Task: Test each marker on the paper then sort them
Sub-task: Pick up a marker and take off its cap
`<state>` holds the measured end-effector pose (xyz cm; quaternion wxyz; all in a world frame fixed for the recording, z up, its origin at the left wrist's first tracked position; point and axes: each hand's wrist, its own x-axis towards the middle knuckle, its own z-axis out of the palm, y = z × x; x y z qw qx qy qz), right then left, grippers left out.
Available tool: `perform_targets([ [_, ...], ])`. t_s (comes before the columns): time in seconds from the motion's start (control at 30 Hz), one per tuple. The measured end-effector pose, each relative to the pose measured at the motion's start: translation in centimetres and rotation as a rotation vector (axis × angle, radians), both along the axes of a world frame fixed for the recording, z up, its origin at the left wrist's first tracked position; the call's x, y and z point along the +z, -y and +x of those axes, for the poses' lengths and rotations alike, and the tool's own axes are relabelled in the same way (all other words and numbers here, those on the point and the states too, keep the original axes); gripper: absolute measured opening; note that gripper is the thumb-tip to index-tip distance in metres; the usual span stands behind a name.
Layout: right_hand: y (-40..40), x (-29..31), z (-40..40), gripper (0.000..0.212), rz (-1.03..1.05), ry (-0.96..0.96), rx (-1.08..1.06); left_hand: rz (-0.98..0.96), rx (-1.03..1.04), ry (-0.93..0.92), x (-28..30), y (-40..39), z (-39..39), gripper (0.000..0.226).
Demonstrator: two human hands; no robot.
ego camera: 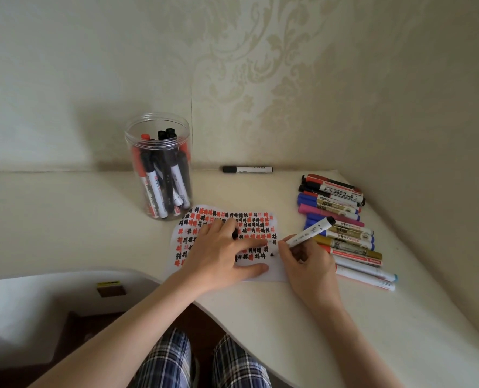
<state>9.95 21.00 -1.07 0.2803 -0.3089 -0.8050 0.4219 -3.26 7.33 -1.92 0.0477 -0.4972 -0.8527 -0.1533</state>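
Two bare hands work over the cream desk (345,317); the right hand (308,264) grips a white-barrelled black marker (307,233), its tip down on the white sheet of paper (274,271) crowded with red and black test marks; the left hand (224,256) lies flat on that sheet, fingers spread, a small black cap-like piece between them; just right, a row of mixed coloured markers (342,219); farther back, a clear plastic jar (160,166) of markers and one lone black-capped marker (248,169) by the wall.
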Motion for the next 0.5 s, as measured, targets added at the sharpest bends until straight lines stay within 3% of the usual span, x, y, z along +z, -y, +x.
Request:
perform_targets([
  [0.17, -0.05, -0.02, -0.02, 0.007, -0.009, 0.019, 0.047, -0.004, 0.005, 0.003, 0.06, 0.01, -0.01, 0.06],
  [0.3, -0.08, -0.05, 0.0, 0.019, 0.022, 0.054, 0.03, -0.013, 0.005, 0.007, 0.05, 0.0, 0.02, 0.06],
  [0.5, -0.14, 0.01, -0.11, 0.02, 0.005, 0.043, 0.01, -0.013, 0.0, 0.008, 0.0, -0.04, -0.04, 0.06],
])
